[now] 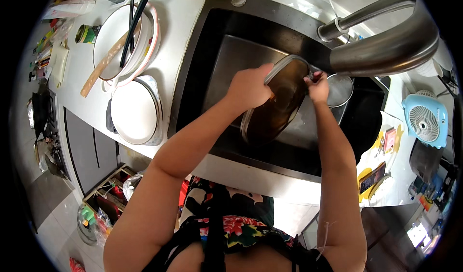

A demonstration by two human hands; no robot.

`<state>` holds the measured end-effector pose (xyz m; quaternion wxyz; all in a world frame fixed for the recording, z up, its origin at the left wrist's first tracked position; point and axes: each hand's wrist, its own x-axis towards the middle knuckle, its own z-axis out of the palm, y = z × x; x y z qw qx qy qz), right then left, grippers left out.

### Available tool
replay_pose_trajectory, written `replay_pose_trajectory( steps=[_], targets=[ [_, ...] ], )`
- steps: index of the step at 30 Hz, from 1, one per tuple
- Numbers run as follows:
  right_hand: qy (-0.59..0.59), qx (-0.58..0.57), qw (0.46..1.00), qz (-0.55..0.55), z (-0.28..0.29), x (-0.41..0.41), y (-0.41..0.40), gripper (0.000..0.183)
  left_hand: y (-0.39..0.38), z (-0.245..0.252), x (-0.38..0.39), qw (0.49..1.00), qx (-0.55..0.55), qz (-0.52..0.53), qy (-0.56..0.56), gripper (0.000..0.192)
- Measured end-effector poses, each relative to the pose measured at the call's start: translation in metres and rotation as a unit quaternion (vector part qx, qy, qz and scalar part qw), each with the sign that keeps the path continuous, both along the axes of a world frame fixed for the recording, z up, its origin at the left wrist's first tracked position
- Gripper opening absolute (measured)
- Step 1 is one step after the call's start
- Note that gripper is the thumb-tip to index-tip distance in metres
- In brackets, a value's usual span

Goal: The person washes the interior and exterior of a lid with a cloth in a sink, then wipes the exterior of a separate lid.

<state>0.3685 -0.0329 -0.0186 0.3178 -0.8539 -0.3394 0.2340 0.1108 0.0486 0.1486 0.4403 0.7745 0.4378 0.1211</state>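
Over the steel sink (231,60) I hold a round brown vessel or lid (289,91) tilted on its edge; which of the two I cannot tell. Its rim is pale and its brown face is shiny. My left hand (251,87) is closed around the rim on the left side. At the opposite upper edge is my right hand (318,89), its fingers bent. A small dark, shiny bit shows at those fingertips, too small to name. Just right of that hand, a round mesh strainer (340,91) sits in the sink area.
A steel faucet (387,60) arches over the sink's right side. On the left counter stand stacked white bowls (108,37) with black chopsticks (134,29) and a wooden stick (105,64), beside white plates (134,113). A blue fan (425,122) and a phone (372,178) are on the right.
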Motion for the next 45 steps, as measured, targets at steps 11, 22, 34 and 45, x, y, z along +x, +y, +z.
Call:
replay_pose_trajectory(
  steps=[11, 22, 34, 45],
  targets=[
    [-0.189, 0.213, 0.862, 0.419, 0.139, -0.087, 0.059, 0.039, 0.011, -0.008, 0.005, 0.997, 0.035, -0.018, 0.073, 0.033],
    [-0.161, 0.196, 0.873, 0.416, 0.114, -0.062, 0.051, 0.037, -0.005, -0.011, -0.003, 0.984, -0.173, 0.041, 0.005, 0.060],
    [-0.134, 0.172, 0.929, 0.298, 0.104, -0.057, 0.038, 0.034, -0.077, -0.084, -0.049, 0.926, -0.289, 0.148, -0.193, 0.064],
    [-0.162, 0.233, 0.865, 0.414, 0.135, -0.088, 0.048, 0.035, -0.047, -0.063, -0.037, 0.954, -0.242, 0.121, -0.130, 0.058]
  ],
)
